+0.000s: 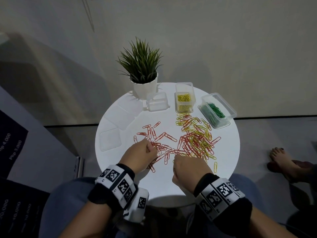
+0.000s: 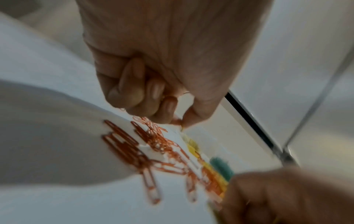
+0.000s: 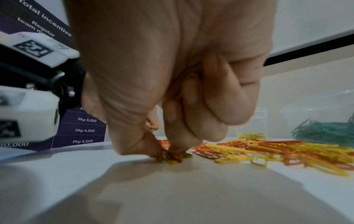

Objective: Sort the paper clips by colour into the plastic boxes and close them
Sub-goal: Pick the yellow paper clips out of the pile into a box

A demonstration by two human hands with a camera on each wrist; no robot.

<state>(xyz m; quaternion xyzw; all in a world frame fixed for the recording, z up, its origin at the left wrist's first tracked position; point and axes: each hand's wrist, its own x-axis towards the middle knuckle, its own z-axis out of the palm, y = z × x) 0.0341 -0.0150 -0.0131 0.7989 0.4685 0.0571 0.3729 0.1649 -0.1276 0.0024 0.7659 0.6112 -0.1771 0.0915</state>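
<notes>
Red paper clips [image 1: 154,134] lie spread at the middle left of the round white table [image 1: 171,186]. A mixed red and yellow pile [image 1: 195,140] lies to their right. At the back stand an empty clear box [image 1: 157,102], a box of yellow clips [image 1: 184,100] and a box of green clips [image 1: 217,110], all uncovered. My left hand [image 1: 152,152] is curled over the red clips [image 2: 134,151], and its thumb and forefinger pinch a red one [image 2: 177,122]. My right hand [image 3: 166,154] pinches a few yellow and red clips against the table at the pile's near edge [image 3: 277,151].
Three clear lids [image 1: 109,139] lie flat along the table's left side. A potted plant [image 1: 143,73] stands at the back behind the empty box. A dark printed sign [image 1: 12,145] is on the left. Another person's bare foot [image 1: 281,157] rests on the floor at the right.
</notes>
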